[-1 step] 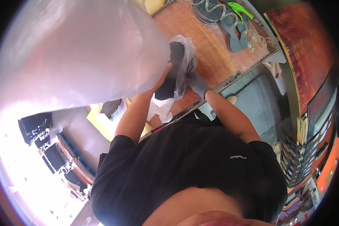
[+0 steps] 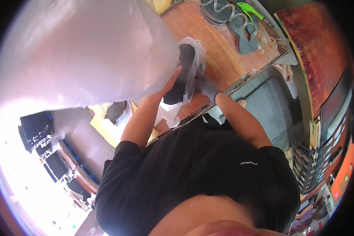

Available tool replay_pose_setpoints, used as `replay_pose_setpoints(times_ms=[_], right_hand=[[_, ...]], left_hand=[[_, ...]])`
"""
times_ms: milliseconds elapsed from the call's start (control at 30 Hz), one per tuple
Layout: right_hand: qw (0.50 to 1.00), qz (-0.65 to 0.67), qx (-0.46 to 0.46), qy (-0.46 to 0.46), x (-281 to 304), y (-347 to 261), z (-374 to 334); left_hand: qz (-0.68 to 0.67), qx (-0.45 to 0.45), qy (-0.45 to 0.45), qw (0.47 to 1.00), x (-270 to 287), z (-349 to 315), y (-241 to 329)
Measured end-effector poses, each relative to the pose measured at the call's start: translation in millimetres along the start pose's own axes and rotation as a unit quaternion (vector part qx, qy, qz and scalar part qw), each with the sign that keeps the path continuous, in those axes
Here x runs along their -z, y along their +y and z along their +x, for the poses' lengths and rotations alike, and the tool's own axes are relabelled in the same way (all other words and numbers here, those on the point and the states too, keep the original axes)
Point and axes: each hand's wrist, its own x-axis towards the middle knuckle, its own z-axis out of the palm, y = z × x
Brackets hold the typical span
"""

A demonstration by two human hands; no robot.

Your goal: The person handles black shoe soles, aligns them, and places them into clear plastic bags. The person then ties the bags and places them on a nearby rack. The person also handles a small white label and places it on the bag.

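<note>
A long black piece, shaped like a shoe sole (image 2: 180,83), lies at a slant over the near edge of the wooden table. Crumpled clear plastic (image 2: 200,55) runs along its right side. My left hand (image 2: 174,77) is closed on the sole's left edge, with the thumb showing and most fingers hidden. On the other side, my right hand (image 2: 209,89), in a grey glove, closes on the plastic beside the sole; its fingertips are hard to make out. A large, cloudy plastic bag (image 2: 82,59) fills the upper left and partly covers the left hand.
On the wooden tabletop (image 2: 216,51), several grey sole-shaped pieces (image 2: 240,35) lie beside a coiled clear hose and a green air gun (image 2: 249,10). White paper scraps (image 2: 168,118) and a yellow sheet (image 2: 106,128) lie near my left arm. A reddish-brown board (image 2: 314,51) stands right.
</note>
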Motion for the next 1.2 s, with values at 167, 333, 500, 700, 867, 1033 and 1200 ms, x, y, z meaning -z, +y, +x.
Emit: replay_pose_setpoints(times_ms=[167, 333, 500, 700, 867, 1033, 1200], right_hand=[[0.97, 0.099, -0.028, 0.218, 46, -12, -1], [0.974, 0.196, -0.07, 0.087, 52, -67, 58], [0.976, 0.083, 0.11, 0.168, 47, -152, 28], [0.932, -0.002, 0.343, 0.115, 20, -200, -64], [0.94, 0.017, 0.302, 0.156, 25, -203, -80], [0.955, 0.027, 0.27, 0.122, 60, -198, -71], [0.967, -0.039, 0.244, 0.058, 76, -206, -45]], left_hand=[[0.031, 0.045, 0.037, 0.998, -24, -15, 43], [0.019, 0.05, 0.014, 0.998, -16, -14, 46], [-0.002, 0.033, 0.025, 0.999, -21, -14, 32], [0.0, 0.033, 0.033, 0.999, -24, -10, 28], [-0.066, 0.046, 0.087, 0.993, -11, -31, 34], [0.141, 0.11, 0.115, 0.977, -4, -109, 42], [0.291, 0.149, -0.007, 0.945, -8, -170, 74]])
